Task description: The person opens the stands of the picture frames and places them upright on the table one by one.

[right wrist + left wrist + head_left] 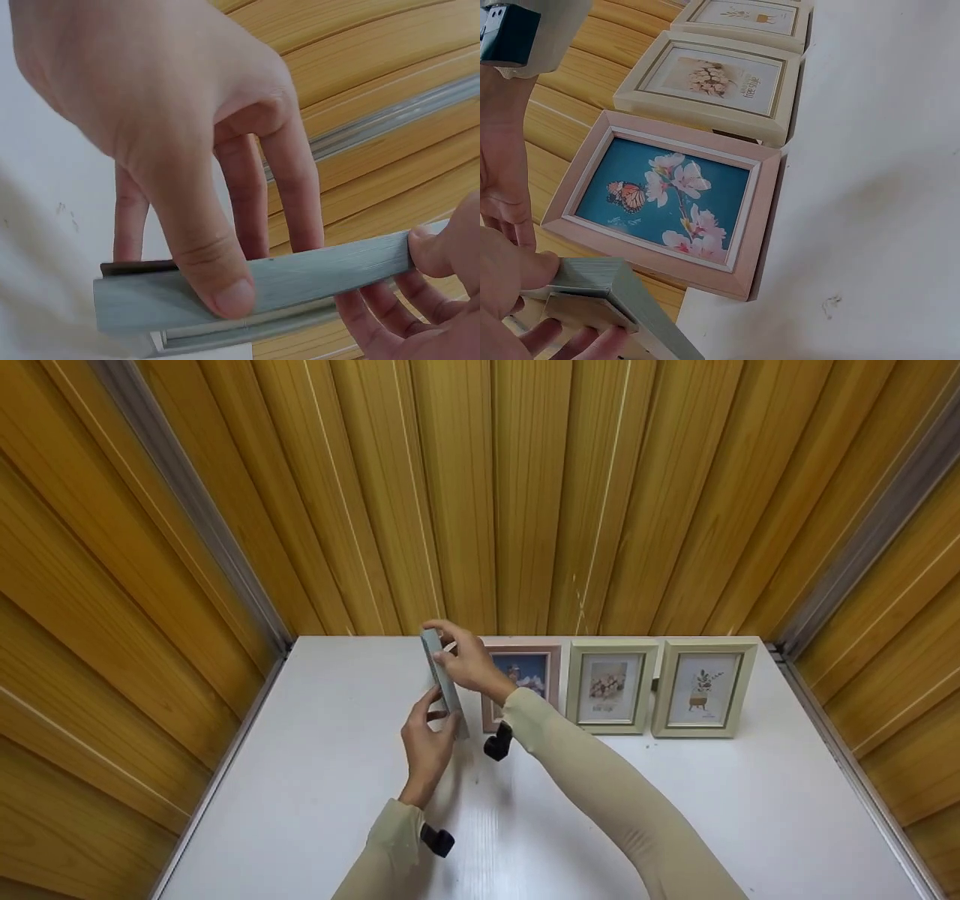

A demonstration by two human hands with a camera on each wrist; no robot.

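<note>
Both hands hold a pale grey-blue picture frame (pixel 449 695), turned nearly edge-on in the head view. Its lower part is gripped between the thumb and fingers of my left hand (pixel 427 741). My right hand (pixel 469 661) pinches it near the top, thumb on the narrow side edge (pixel 330 268) and fingers behind. A brown backing flap (pixel 585 310) shows by the left fingertips in the left wrist view. The frame's picture is largely hidden. Just right of it stands a pink frame (pixel 761 217) with a butterfly and blossoms, partly covered by my right forearm.
Two cream frames stand farther right on the white table (pixel 300 780): one with a flower bouquet picture (pixel 607 684), one with a potted plant picture (pixel 703 690). A wood-plank wall (pixel 525 495) rises behind, and metal rails (pixel 217 525) run along the corners.
</note>
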